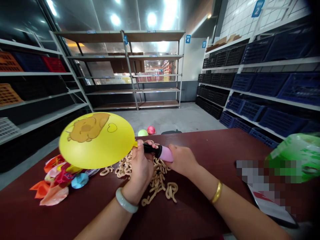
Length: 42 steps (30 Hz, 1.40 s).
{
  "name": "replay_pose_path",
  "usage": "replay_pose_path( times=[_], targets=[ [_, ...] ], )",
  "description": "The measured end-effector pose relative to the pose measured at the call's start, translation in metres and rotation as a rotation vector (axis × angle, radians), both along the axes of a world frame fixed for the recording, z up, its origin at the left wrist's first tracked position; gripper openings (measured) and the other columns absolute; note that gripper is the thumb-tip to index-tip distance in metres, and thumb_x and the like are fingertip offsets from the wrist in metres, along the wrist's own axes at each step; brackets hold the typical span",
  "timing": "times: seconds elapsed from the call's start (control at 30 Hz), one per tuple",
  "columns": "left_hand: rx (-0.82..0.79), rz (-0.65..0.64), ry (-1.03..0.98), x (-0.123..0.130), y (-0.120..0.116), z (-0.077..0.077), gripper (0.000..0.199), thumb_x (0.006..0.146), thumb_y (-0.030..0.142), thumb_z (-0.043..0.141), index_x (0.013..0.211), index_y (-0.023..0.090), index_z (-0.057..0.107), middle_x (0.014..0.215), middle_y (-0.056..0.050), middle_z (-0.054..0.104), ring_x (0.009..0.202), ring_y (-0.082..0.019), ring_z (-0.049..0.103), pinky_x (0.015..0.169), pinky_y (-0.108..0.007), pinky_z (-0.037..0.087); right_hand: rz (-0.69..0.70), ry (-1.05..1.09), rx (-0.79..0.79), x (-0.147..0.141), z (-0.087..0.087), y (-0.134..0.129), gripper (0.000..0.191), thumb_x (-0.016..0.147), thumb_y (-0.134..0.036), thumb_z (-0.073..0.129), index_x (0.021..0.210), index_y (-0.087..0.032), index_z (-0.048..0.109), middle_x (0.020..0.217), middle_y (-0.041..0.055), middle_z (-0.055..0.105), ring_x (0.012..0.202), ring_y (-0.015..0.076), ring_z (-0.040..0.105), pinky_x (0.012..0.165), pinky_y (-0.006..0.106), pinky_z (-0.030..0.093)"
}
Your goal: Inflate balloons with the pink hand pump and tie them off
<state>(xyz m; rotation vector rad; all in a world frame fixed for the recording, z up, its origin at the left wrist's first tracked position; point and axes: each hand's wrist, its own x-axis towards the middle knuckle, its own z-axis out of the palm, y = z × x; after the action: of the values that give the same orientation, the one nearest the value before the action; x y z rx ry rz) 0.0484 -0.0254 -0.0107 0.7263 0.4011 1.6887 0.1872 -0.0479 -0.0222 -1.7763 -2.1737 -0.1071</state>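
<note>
Green plastic bag (300, 151) lies by worktop's (212, 150) right edge, left grip (142, 163) closed at balloon's (97, 143) neck, right grip (183, 159) wrapping pump (165, 154).

On the left, the balloon (97, 145) is showing yellow, bearing a brown cartoon bear (88, 128) and an outlined heart (112, 127). The hand pump (158, 152) is displaying black and pink. The table (207, 146) is gleaming maroon, the right bangle (217, 192) is shining gold, and the left bangle (126, 201) is looking pale green.

Head cam, facing fwd & down, hands (142, 164) close.
</note>
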Motion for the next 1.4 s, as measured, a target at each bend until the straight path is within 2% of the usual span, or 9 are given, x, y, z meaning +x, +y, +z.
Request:
replay_pose_path(
  times=[0.17,0.27,0.4,0.5,0.7,0.93,1.07,1.23,1.4],
  targets=[
    [0.047,0.051,0.017,-0.014,0.002,0.012,0.016,0.085,0.029,0.062,0.081,0.018,0.052,0.075,-0.002,0.056,0.067,-0.013,0.056,0.068,-0.029,0.049,0.028,0.017,0.005,-0.001,-0.001,0.001,0.040,0.082,-0.057,0.054,0.102,-0.023,0.052,0.091,0.0042,0.069,0.080,0.0229,0.066,0.063,0.029,0.039],
    [0.077,0.101,0.015,-0.038,0.016,0.020,0.014,0.086,0.026,0.061,0.081,0.018,0.051,0.076,-0.002,0.055,0.068,-0.014,0.056,0.067,-0.030,0.049,0.026,-0.006,-0.002,0.007,-0.002,0.008,0.042,0.081,-0.057,0.056,0.104,-0.022,0.053,0.094,0.0053,0.069,0.083,0.0232,0.066,0.065,0.029,0.040],
    [0.019,0.206,-0.041,-0.077,0.040,0.027,0.011,0.086,0.023,0.058,0.079,0.019,0.049,0.073,0.000,0.053,0.067,-0.013,0.055,0.065,-0.029,0.049,0.017,-0.048,0.011,0.023,-0.004,0.018,0.043,0.080,-0.056,0.057,0.105,-0.022,0.053,0.098,0.0060,0.070,0.086,0.0240,0.066,0.066,0.030,0.040],
    [-0.014,0.221,-0.057,-0.090,0.051,0.027,0.012,0.088,0.023,0.054,0.078,0.019,0.048,0.072,0.000,0.053,0.066,-0.013,0.055,0.064,-0.028,0.048,0.019,-0.062,0.014,0.030,-0.006,0.022,0.043,0.081,-0.058,0.056,0.103,-0.022,0.053,0.097,0.0061,0.070,0.085,0.0234,0.066,0.064,0.029,0.039],
    [0.024,0.218,-0.036,-0.066,0.046,0.017,0.015,0.086,0.027,0.059,0.078,0.019,0.048,0.071,0.002,0.051,0.065,-0.012,0.053,0.065,-0.027,0.047,-0.003,-0.115,0.017,0.034,-0.011,0.022,0.039,0.080,-0.054,0.056,0.100,-0.021,0.052,0.094,0.0072,0.070,0.082,0.0238,0.066,0.063,0.029,0.038],
    [0.011,0.054,0.016,-0.014,0.018,-0.004,0.018,0.084,0.030,0.064,0.081,0.018,0.051,0.077,0.000,0.055,0.072,-0.013,0.056,0.074,-0.030,0.049,0.021,-0.068,0.057,0.019,-0.006,0.009,0.035,0.080,-0.049,0.056,0.099,-0.021,0.050,0.093,0.0059,0.069,0.080,0.0237,0.066,0.062,0.031,0.039],
    [-0.001,0.010,0.006,0.001,0.006,-0.007,0.015,0.084,0.027,0.065,0.082,0.018,0.053,0.079,0.000,0.056,0.072,-0.012,0.057,0.076,-0.030,0.049,0.017,-0.031,0.040,0.010,-0.002,0.003,0.036,0.079,-0.049,0.058,0.100,-0.021,0.050,0.092,0.0052,0.069,0.080,0.0233,0.066,0.062,0.031,0.040],
    [0.026,0.034,0.033,-0.008,0.010,0.003,0.014,0.083,0.024,0.065,0.080,0.018,0.052,0.077,-0.001,0.054,0.071,-0.013,0.056,0.073,-0.029,0.049,0.041,0.013,0.024,0.007,0.001,0.004,0.039,0.082,-0.055,0.054,0.104,-0.022,0.051,0.093,0.0055,0.070,0.082,0.0226,0.067,0.064,0.030,0.040],
    [0.022,0.133,0.054,-0.047,0.032,0.018,0.012,0.083,0.021,0.060,0.079,0.019,0.050,0.075,0.000,0.052,0.070,-0.014,0.055,0.069,-0.030,0.050,0.027,-0.021,0.004,0.022,-0.002,0.014,0.041,0.081,-0.056,0.055,0.105,-0.022,0.052,0.097,0.0057,0.070,0.084,0.0238,0.066,0.063,0.030,0.040]
  ],
)
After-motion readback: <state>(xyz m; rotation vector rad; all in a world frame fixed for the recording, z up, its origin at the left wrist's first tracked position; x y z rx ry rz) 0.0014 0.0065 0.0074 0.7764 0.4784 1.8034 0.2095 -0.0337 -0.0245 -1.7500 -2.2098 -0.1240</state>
